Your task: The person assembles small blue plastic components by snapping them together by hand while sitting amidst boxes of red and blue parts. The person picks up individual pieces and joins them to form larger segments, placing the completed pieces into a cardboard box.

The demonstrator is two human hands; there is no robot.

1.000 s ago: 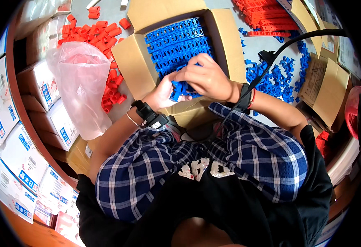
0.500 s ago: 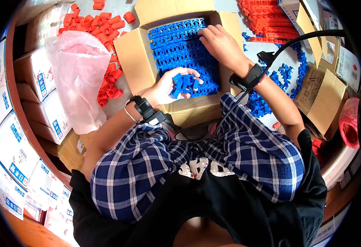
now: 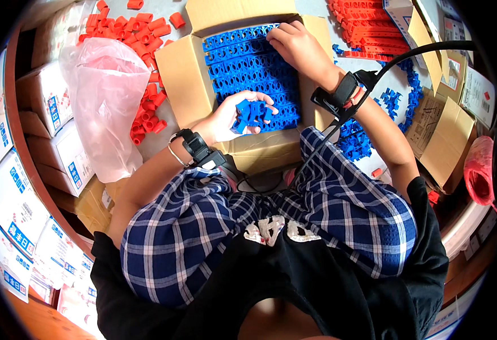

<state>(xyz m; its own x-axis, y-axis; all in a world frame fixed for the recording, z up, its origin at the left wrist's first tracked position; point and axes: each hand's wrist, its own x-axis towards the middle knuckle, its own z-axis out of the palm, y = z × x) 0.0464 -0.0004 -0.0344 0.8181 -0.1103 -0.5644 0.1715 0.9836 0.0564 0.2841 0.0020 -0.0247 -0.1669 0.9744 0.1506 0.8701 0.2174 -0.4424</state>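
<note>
My left hand [image 3: 226,118] lies palm-up with the fingers curled loosely inward, cupped around a small load. Its wrist carries a black strapped band, and the bare forearm runs back down-left into a rolled blue-and-white plaid sleeve. My right hand [image 3: 295,44] is stretched further forward, palm down, fingers bent and pressed flat at their tips. A black strap circles that wrist too, and the elbow is bent out to the right.

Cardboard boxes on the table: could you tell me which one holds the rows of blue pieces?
The open cardboard box directly ahead, under both hands; the smaller box to the right shows none.
</note>
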